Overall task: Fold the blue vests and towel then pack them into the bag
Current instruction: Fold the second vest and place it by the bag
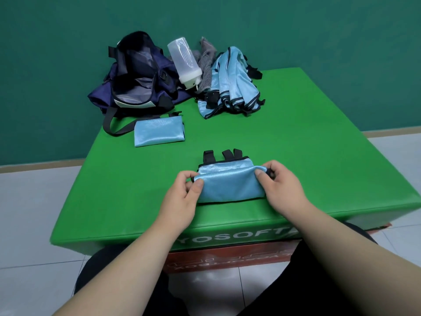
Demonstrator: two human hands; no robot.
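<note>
At the far left corner of the worktop [319, 156] the dark blue bag [136, 80] lies open, its mouth turned toward us. Just in front of it one folded vest [158, 132] lies flat. Our left grip [182, 197] pinches the left end of the vest in hand [230, 183], thumb on top and fingers curled round the fold. That vest lies at the middle of the front edge, doubled over, with its black straps poking out toward the far side.

Near the far edge a clear bottle [184, 62] leans on the bag, and a grey striped towel [206, 62] is bunched beside it. A pile of unfolded vests [234, 87] lies just to its right. Our right grip [280, 185] pinches the right end of the vest in hand in the same way.

We judge the shiny cloth to be slippery, so the fold may spring open once both pinches let go. Uneven pulling could skew the layers. The loose straps may stick out and snag at the bag's mouth. Shifting the bag could also topple the bottle.
</note>
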